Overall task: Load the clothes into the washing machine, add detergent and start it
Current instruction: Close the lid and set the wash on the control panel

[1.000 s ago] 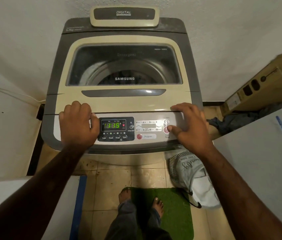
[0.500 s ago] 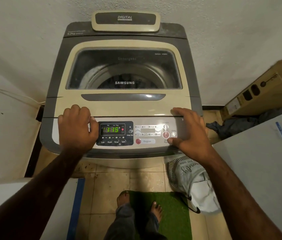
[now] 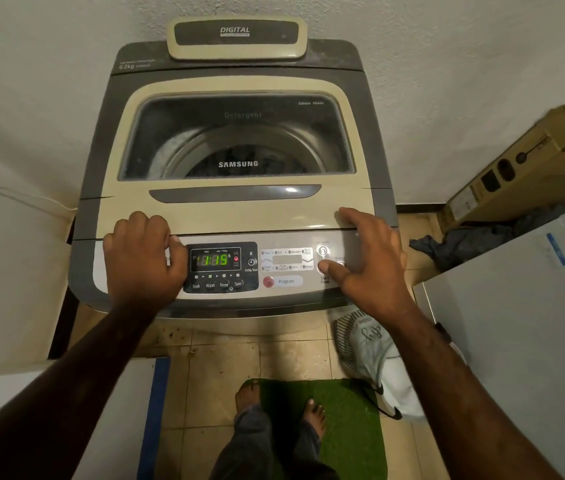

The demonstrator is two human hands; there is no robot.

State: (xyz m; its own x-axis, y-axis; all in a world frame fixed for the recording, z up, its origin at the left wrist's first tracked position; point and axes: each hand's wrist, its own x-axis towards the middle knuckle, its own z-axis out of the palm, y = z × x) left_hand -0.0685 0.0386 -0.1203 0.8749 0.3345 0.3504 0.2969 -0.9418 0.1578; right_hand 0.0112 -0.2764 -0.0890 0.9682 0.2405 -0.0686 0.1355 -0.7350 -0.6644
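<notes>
A cream and grey top-loading washing machine stands against the wall with its glass lid shut; dark clothes show dimly in the drum below. Its control panel is lit, and the green display reads 1:15. My left hand rests curled on the panel's left end, holding nothing. My right hand lies spread on the panel's right end, its thumb tip on the start/pause button, which it covers.
A white and grey cloth bag lies on the tiled floor right of the machine. A green mat is under my bare feet. A white appliance stands at right, with a cardboard box and dark cloth behind it.
My right thumb, lifted off to the right half a second ago, is back on the start/pause button. My left hand has stayed put. The display still reads 1:15.
</notes>
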